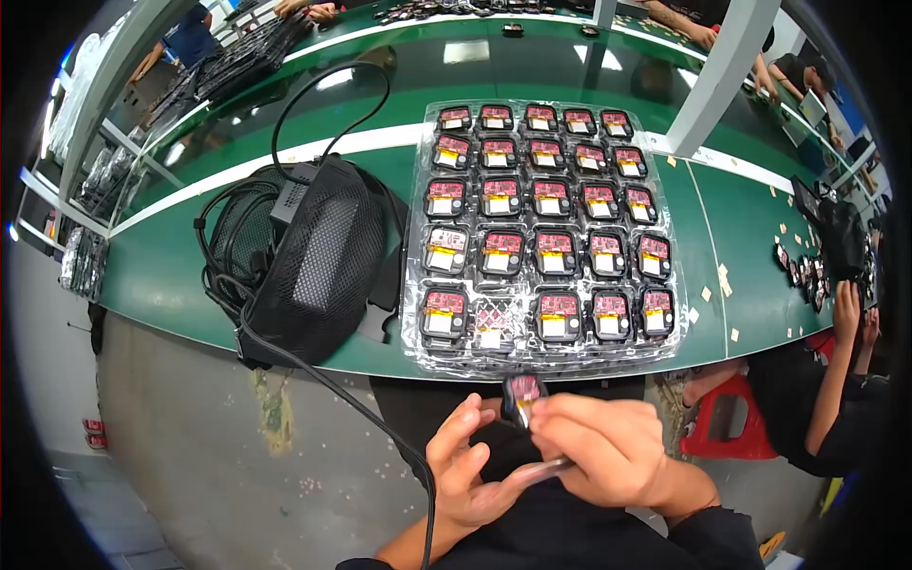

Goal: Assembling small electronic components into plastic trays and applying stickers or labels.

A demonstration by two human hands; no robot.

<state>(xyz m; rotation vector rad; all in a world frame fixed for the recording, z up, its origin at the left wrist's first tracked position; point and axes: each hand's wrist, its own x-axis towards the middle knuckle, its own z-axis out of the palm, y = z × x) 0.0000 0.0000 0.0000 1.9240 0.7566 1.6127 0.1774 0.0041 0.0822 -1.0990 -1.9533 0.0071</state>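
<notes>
Just in front of the table edge, my right hand [608, 442] pinches a small black-cased electronic unit [522, 397] with a red circuit board and a yellow strip inside. My left hand [467, 467] is beside it, fingers spread and curved, one fingertip close to the unit's left side. Between the hands a thin greyish edge is blurred; I cannot tell what it is. A clear plastic tray [414, 328] on the table holds rows of similar units [503, 252]. In its nearest row, the second pocket from the left [494, 323] has no unit; a patterned surface shows through it.
A black mesh bag [328, 271] with coiled cable stands left of the tray; its black cable [380, 423] runs down past my left forearm. Small pale squares [724, 280] dot the green table [698, 223]. A metal post [722, 81] rises behind; co-workers sit right, near a red stool [727, 418].
</notes>
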